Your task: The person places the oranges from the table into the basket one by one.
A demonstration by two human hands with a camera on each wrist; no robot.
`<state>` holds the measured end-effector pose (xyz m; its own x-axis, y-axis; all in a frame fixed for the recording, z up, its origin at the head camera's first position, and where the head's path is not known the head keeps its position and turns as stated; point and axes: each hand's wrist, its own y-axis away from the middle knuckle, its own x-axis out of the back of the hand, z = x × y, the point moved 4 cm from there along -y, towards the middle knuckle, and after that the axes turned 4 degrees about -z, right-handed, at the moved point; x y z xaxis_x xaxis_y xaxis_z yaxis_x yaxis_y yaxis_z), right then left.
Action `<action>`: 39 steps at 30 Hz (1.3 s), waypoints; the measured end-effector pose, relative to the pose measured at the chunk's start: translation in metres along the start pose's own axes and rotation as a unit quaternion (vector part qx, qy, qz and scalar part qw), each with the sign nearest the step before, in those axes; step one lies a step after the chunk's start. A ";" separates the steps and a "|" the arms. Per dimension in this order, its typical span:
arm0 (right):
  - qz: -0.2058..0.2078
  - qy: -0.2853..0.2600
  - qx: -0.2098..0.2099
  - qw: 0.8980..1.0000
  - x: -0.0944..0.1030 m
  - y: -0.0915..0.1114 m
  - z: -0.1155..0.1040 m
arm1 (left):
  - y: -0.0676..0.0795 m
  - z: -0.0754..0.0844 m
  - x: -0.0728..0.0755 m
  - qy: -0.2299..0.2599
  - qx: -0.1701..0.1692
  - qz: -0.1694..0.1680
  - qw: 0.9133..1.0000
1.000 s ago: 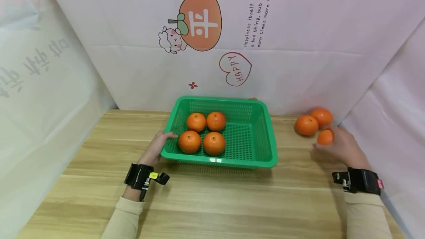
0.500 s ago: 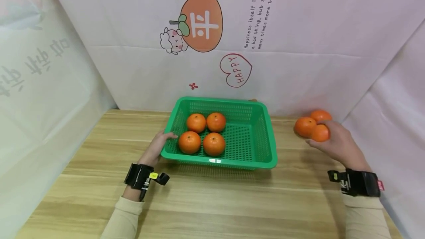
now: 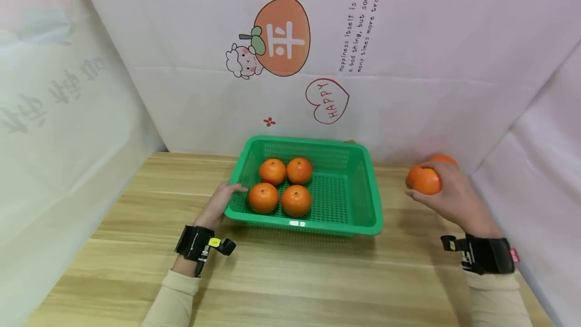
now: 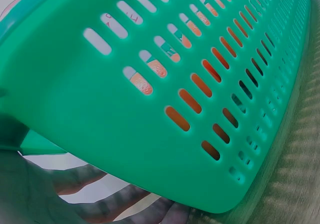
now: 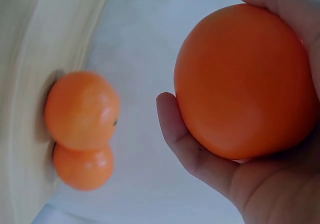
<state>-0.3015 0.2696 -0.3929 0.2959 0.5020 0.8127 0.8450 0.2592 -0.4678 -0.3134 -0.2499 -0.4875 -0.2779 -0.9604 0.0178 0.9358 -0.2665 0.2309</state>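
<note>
My right hand [image 3: 458, 201] holds an orange [image 3: 427, 181] between thumb and fingers. In the right wrist view that orange [image 5: 245, 84] fills the grip, raised clear of the wooden surface. Two other oranges lie on the table behind it; the right wrist view shows the nearer orange [image 5: 82, 109] touching a second orange [image 5: 84, 166]. My left hand [image 3: 218, 205] grips the left side of a green plastic basket [image 3: 376, 196], its thumb over the rim. Several oranges, one of them front left [image 3: 263, 198], sit in the basket's left half.
The wooden table [image 3: 290, 281] extends in front of the basket and to both sides. A white printed cloth [image 3: 408, 105] hangs right behind the basket. More pale cloth [image 3: 544, 165] bounds the right side, and another sheet [image 3: 68, 130] the left.
My right hand has lifted the orange off the table and moved it left, in front of the other two. My left hand keeps its place on the basket. The head view has shifted slightly.
</note>
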 end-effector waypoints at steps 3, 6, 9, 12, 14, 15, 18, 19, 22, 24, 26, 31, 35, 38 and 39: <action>0.001 0.007 0.009 1.000 -0.002 -0.001 -0.007 | -0.002 -0.001 -0.003 0.002 0.001 0.000 1.000; -0.009 0.017 0.013 1.000 -0.004 -0.006 -0.017 | -0.003 -0.001 -0.003 -0.002 0.003 0.003 1.000; -0.027 0.023 0.025 0.999 -0.009 -0.016 -0.030 | -0.003 -0.001 -0.001 -0.004 0.005 0.010 1.000; -0.050 0.024 0.028 0.998 -0.012 -0.025 -0.043 | -0.002 -0.001 0.000 -0.006 0.003 0.007 1.000; -0.069 0.021 0.024 0.997 -0.016 -0.031 -0.050 | -0.002 -0.001 -0.001 -0.006 -0.001 0.002 1.000; -0.080 0.018 0.022 0.996 -0.017 -0.034 -0.054 | -0.002 -0.001 -0.001 -0.007 -0.003 -0.001 1.000; -0.112 0.017 0.012 0.993 -0.022 -0.046 -0.064 | -0.001 -0.001 -0.001 -0.009 -0.006 -0.004 1.000; -0.123 0.016 0.011 0.992 -0.024 -0.050 -0.067 | -0.001 -0.001 -0.001 -0.009 -0.007 -0.005 1.000; -0.146 0.015 0.014 0.989 -0.028 -0.063 -0.076 | -0.001 -0.001 -0.001 -0.006 -0.007 -0.003 1.000; -0.156 0.012 0.024 0.987 -0.031 -0.073 -0.083 | -0.001 0.000 -0.001 -0.003 -0.007 0.001 1.000; -0.163 0.008 0.037 0.986 -0.034 -0.081 -0.087 | -0.001 -0.001 0.000 0.000 -0.005 0.002 1.000; -0.173 -0.006 0.059 0.983 -0.042 -0.093 -0.095 | -0.001 -0.002 0.000 -0.002 -0.001 0.004 1.000; -0.178 -0.026 0.056 0.982 -0.047 -0.100 -0.098 | -0.002 -0.002 -0.001 -0.006 0.000 0.004 1.000; -0.184 -0.034 0.051 0.981 -0.053 -0.107 -0.100 | -0.002 -0.002 -0.001 -0.007 -0.001 0.003 1.000; -0.188 -0.033 0.051 0.980 -0.056 -0.110 -0.101 | -0.002 -0.002 -0.001 -0.008 -0.002 0.002 1.000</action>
<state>-0.3656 0.1293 -0.3520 -0.0596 0.4068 0.9116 0.8385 0.5159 -0.1754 -0.3141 -0.2490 -0.4899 -0.2778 -0.9600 0.0343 0.9377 -0.2632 0.2267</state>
